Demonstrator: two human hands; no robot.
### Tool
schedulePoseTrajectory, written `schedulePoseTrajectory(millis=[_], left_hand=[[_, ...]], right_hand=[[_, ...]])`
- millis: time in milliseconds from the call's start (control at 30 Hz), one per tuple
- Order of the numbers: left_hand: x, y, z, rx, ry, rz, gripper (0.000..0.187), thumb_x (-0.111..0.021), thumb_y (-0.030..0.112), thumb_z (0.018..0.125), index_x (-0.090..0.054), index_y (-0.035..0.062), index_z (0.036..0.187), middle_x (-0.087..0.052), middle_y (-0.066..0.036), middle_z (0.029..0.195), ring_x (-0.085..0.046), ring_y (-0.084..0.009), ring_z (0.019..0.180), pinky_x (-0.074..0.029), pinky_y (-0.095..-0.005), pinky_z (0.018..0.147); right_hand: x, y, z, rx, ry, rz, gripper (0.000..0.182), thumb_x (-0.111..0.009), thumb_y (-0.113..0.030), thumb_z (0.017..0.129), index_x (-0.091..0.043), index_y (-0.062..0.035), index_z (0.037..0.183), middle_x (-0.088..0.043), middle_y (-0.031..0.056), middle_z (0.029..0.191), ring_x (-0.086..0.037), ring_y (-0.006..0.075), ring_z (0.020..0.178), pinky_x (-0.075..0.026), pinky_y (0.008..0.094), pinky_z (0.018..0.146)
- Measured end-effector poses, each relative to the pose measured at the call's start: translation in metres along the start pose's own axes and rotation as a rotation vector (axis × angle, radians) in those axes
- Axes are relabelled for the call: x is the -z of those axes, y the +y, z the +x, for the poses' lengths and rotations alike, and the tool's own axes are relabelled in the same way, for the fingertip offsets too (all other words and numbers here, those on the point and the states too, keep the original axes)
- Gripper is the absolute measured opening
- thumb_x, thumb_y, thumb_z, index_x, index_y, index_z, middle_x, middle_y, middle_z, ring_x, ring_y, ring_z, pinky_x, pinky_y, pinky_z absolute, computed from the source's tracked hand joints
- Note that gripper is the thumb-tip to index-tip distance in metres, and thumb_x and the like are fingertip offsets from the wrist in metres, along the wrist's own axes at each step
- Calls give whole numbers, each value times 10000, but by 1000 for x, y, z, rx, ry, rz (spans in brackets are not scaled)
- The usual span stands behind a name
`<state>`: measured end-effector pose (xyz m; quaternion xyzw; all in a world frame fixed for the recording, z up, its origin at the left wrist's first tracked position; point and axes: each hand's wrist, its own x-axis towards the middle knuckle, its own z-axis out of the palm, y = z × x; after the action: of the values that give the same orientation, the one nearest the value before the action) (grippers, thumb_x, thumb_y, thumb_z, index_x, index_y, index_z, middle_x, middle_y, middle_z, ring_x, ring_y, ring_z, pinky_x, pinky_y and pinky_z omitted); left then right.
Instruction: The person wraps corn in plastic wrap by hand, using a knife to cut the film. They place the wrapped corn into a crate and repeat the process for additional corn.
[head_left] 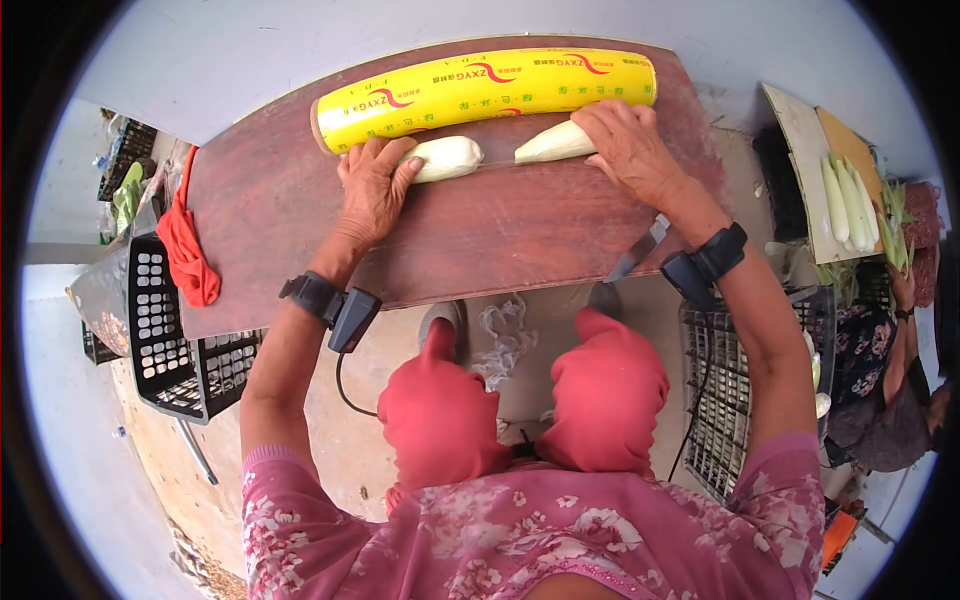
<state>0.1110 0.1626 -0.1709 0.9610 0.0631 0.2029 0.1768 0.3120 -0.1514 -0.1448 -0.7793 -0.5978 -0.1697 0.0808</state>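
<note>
My left hand (pixel 375 188) is closed around the left end of a pale ear of corn (pixel 447 159), which lies on the red-brown table. My right hand (pixel 632 152) grips the right end of a second pale ear of corn (pixel 553 143), its narrower tip pointing left toward the first. A small gap separates the two ears, with a faint edge, perhaps clear film, between them. Just behind both hands lies a long yellow roll of cling film (pixel 480 92) with red and green print. Both hands are close against its near side.
A knife (pixel 638 250) lies at the table's (pixel 480 240) front edge, near my right wrist. Red cloth (pixel 187 255) hangs over the left corner. Black crates (pixel 165 335) stand at left and right. At right, several ears (pixel 848 205) lie on a board, near another person's arm (pixel 900 330).
</note>
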Motion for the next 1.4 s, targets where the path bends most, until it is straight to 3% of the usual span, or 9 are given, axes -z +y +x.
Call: schedulePoseTrajectory(millis=[167,500,667,767,867,1000,1200,1300,1400], left_hand=[[-4,5,1,45,70,-27,280,-587,339,980,-711,142,1137,-581,-80,1012,-506,-274,1034,-305,-454,1001],[10,13,13,29,15,87,272,-575,333,988,-749,141,1070,-653,-21,1027,-501,-276,999,-316,-463,952],[9,11,17,66,47,39,213,-616,271,960,-745,128,1050,-691,-44,972,-531,-289,954,-367,-426,925],[7,11,21,65,109,-58,169,-633,210,944,-728,101,1030,-708,-72,943,-580,-302,916,-430,-422,870],[0,17,23,71,161,-100,144,-623,161,945,-702,70,1023,-710,-105,924,-625,-313,884,-482,-431,817],[-11,15,21,123,245,-311,148,-592,136,968,-675,34,1035,-709,-145,926,-655,-313,866,-516,-411,797],[-1,24,16,285,142,-489,207,-626,200,972,-657,4,1030,-702,-166,937,-663,-294,869,-518,-375,807],[1,26,16,100,123,-465,232,-667,240,948,-658,13,995,-690,-140,940,-642,-286,897,-484,-395,889],[3,23,16,37,47,-393,345,-743,365,884,-649,50,990,-672,-110,1037,-593,-282,1025,-411,-424,992]], right_hand=[[3,0,9,-63,-68,40,517,-731,-118,789,-543,-117,1270,-541,27,1207,-494,221,1173,-328,424,938],[-10,1,13,-52,-17,-66,425,-599,-19,830,-569,-126,1241,-543,18,1184,-478,227,1147,-325,404,937],[-8,1,14,-48,-30,-36,431,-588,-3,832,-571,-120,1247,-549,22,1204,-478,227,1155,-325,401,940],[-4,2,14,-95,-139,13,534,-693,-36,803,-561,-84,1318,-538,47,1292,-461,258,1215,-310,430,1005],[-4,2,13,-90,-126,0,539,-695,-40,803,-560,-84,1322,-537,48,1296,-465,260,1211,-316,433,1007],[-7,3,12,-46,-30,-11,440,-586,-15,843,-570,-107,1273,-556,20,1225,-480,226,1158,-326,406,936],[-8,3,12,-53,-28,-22,438,-583,-17,842,-576,-109,1270,-557,20,1221,-482,227,1153,-325,410,931],[-9,4,12,-49,-21,-18,438,-590,-19,838,-578,-110,1267,-556,20,1217,-482,227,1148,-324,410,929],[-9,4,12,-37,-8,-12,439,-594,-18,835,-578,-111,1264,-555,21,1212,-483,227,1142,-325,406,926]])
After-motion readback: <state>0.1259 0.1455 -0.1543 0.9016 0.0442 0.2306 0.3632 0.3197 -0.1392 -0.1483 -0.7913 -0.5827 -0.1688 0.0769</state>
